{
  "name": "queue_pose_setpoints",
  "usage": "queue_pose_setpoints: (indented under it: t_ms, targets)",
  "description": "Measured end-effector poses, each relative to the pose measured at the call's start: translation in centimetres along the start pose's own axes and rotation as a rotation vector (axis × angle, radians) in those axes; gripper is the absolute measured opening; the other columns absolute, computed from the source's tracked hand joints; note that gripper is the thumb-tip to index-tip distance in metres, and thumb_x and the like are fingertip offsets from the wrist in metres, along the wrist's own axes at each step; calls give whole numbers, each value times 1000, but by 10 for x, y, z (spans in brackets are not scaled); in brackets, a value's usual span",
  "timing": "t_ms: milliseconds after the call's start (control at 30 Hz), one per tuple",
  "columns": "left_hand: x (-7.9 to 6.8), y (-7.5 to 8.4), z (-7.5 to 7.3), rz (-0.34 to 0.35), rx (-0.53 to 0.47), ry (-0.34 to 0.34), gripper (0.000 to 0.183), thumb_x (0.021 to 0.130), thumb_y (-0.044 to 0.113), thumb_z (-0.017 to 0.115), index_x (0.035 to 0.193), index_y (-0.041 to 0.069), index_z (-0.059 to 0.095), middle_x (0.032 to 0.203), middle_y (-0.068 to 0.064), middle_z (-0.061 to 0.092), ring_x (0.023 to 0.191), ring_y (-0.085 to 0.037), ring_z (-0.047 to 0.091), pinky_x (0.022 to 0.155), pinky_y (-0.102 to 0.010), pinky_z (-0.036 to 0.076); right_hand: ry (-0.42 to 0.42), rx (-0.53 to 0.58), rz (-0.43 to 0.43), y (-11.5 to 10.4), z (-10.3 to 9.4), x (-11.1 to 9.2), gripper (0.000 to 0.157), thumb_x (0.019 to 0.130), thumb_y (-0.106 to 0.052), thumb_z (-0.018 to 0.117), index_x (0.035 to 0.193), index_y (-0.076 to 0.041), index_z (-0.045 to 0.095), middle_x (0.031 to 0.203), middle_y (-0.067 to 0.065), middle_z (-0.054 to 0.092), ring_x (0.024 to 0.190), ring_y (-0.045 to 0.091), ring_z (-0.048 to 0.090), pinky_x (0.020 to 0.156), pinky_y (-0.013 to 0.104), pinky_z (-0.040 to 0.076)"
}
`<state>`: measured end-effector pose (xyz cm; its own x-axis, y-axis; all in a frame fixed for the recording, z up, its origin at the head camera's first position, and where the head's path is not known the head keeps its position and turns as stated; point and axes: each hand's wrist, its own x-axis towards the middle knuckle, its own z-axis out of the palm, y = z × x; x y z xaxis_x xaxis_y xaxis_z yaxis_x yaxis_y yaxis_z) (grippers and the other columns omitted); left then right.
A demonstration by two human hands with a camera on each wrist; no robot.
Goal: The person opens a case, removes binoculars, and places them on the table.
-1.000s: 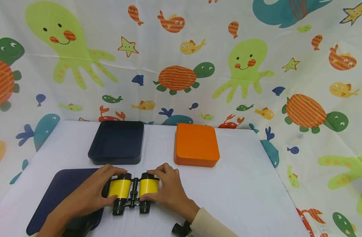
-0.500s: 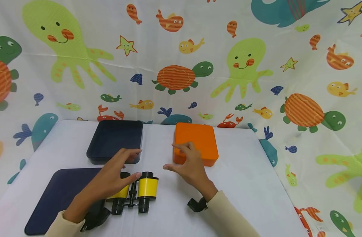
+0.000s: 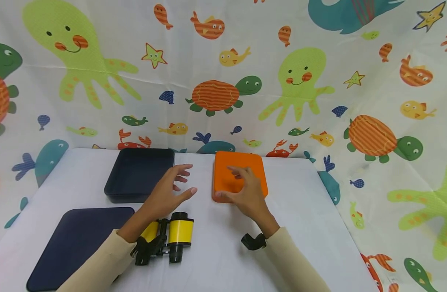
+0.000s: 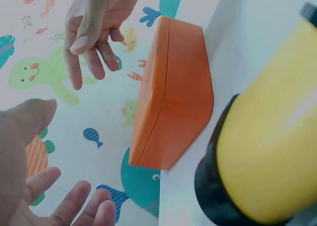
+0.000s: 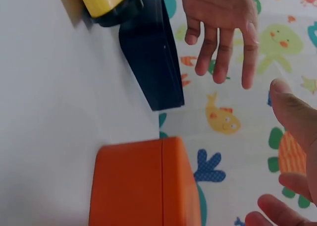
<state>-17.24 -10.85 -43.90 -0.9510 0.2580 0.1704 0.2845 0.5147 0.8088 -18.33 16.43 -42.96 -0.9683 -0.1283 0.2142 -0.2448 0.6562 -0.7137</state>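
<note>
Left forearm [image 3: 102,261] slanted up from 7 o'clock, right forearm [image 3: 296,261] from 5. Left hand [image 3: 165,195] and right hand [image 3: 248,195] hung apart, palms [image 5: 218,8] kinda facing each other, fingers [image 5: 226,52] pretty relaxed, thumbs [image 3: 187,194] clear of them.

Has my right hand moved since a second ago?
Yes: your right hand released the binoculars, going right and forward; in the head view it now overlaps the orange box.

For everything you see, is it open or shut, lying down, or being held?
Orange square box with rounded corners: shut.
Dark navy square box: open at the top.
Flat dark navy panel with rounded corners: lying flat, not held.
Yellow and black binoculars: lying down, not held.
Left hand: open, holding nothing.
Right hand: open, holding nothing.
</note>
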Motion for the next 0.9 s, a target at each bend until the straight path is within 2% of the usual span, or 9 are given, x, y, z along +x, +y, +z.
queue_pose_setpoints:
  t_ms: [167,400,567,900]
  targets:
    - [20,1,4,-2,-45,-12,76,96,34,80,160,21,41,149,-16,55,130,-36,60,104,-55,57,5,8,13,11,-12,13,87,77,-45,95,151,-23,56,135,8,62,125,27,61,106,53,57]
    - [50,-1,8,-106,-100,-39,79,94,33,83,160,20,41,151,-18,55,133,-38,60,106,-55,57,17,6,69,33,-27,32,88,79,-45,94,153,-23,52,139,7,61,127,28,59,107,52,55]
    - [64,-1,13,-165,-120,-42,84,93,32,84,161,21,38,155,-18,52,136,-38,58,106,-56,57,19,4,134,49,-36,42,89,80,-41,95,154,-25,49,142,7,59,130,30,57,110,55,53]
    - [89,-5,24,-199,-133,-82,88,91,28,87,163,21,35,155,-19,50,138,-39,56,109,-55,56,12,43,232,69,-48,53,86,79,-40,95,152,-28,50,143,9,58,132,33,56,112,58,51]
